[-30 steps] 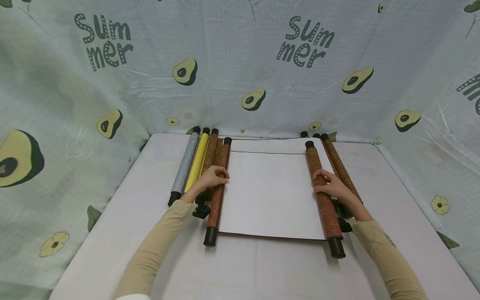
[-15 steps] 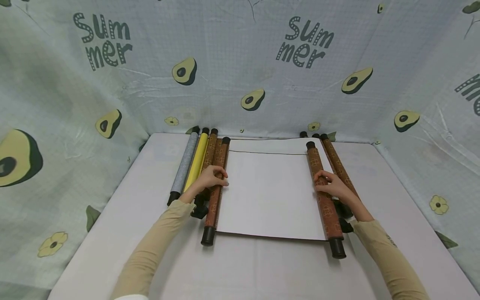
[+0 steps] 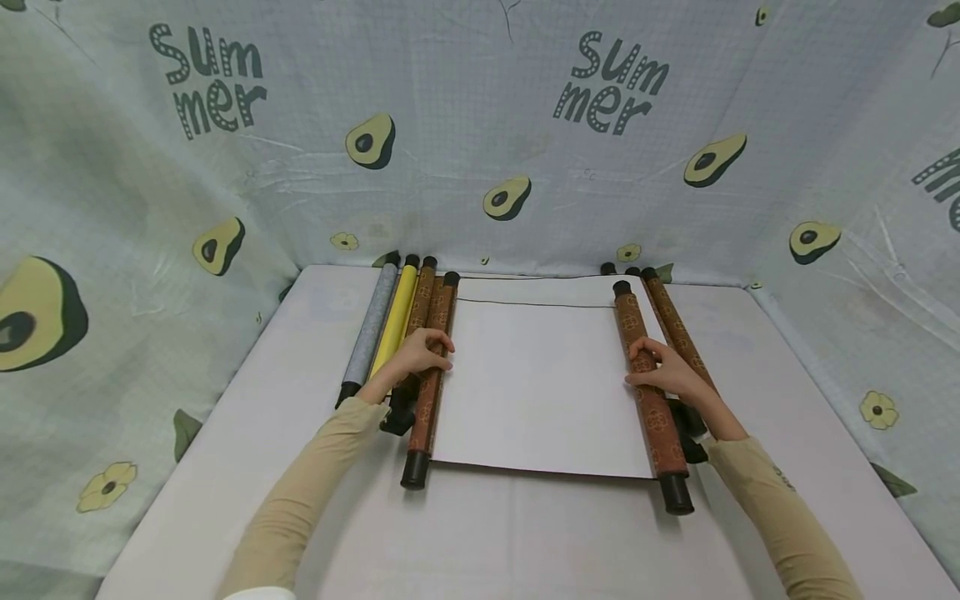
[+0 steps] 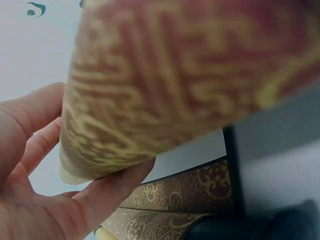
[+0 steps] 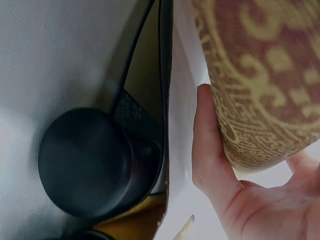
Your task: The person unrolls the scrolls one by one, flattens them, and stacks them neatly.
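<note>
A scroll with brown, gold-patterned rolled ends and black end knobs is spread in the middle, its white paper (image 3: 543,392) showing between the rolls. My left hand (image 3: 422,352) grips the left roll (image 3: 425,417), thumb on the inner side and fingers over the top. Around the right roll (image 3: 662,429), my right hand (image 3: 667,372) curls in the same way. Up close in the left wrist view, the brown roll (image 4: 175,85) lies between thumb and fingers. The right wrist view has the other patterned roll (image 5: 265,85) held by the right hand (image 5: 215,155).
Left of the scroll lie a grey roll (image 3: 372,329), a yellow roll (image 3: 396,325) and another brown roll (image 3: 420,308). Another brown roll (image 3: 678,325) is at the right. More white paper (image 3: 540,289) shows behind. An avocado-print cloth (image 3: 450,150) hangs beyond the white table (image 3: 510,542).
The two held rolls have moved slightly apart: the left one a little to the left, the right one a touch to the right. Both hands keep their hold.
</note>
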Motion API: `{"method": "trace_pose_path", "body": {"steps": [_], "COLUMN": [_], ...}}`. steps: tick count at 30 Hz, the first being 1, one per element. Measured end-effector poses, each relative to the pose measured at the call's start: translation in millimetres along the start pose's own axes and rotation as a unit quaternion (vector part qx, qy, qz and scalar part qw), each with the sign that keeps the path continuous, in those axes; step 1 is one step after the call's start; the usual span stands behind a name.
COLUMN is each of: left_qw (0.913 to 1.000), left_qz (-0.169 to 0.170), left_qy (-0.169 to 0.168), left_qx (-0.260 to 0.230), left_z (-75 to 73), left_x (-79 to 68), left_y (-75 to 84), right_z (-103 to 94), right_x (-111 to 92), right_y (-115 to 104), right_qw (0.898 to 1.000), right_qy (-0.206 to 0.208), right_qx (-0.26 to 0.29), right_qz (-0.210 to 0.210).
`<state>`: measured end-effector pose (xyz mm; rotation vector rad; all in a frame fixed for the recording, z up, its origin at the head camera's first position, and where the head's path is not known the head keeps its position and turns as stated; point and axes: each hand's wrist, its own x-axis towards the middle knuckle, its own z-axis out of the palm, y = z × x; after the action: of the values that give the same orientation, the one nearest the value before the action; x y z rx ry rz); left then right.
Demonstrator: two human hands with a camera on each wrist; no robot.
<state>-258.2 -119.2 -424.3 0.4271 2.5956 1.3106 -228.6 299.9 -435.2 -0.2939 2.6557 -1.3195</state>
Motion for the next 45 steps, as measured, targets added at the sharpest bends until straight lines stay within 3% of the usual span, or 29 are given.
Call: {"method": "trace_pose_path", "body": {"steps": [23, 31, 39, 45], "left_qw": [0.9992, 0.9994, 0.9993, 0.9975], "left_qz": [-0.028, 0.012, 0.009, 0.020], "left_qy": [-0.026, -0.027, -0.031, -0.042], "left_qx": [-0.008, -0.020, -0.016, -0.052], "left_z": [-5.8, -9.3, -10.9, -13.6], "left_x": [-2.2, -2.5, -2.4, -3.5], "left_y": [-1.2, -4.2, -4.2, -5.3], "right_z": [-12.4, -17.8, -21.6, -23.1], "right_x": [-7, -8, -10, -12], "right_y": [8, 11, 13, 13], "right_qw": [0.999, 0.998, 0.998, 0.999], "right_qy": [0.005, -0.005, -0.014, -0.017], "right_qx": [0.010, 0.049, 0.054, 0.039], "right_qz": [0.031, 0.029, 0.018, 0.008]}}
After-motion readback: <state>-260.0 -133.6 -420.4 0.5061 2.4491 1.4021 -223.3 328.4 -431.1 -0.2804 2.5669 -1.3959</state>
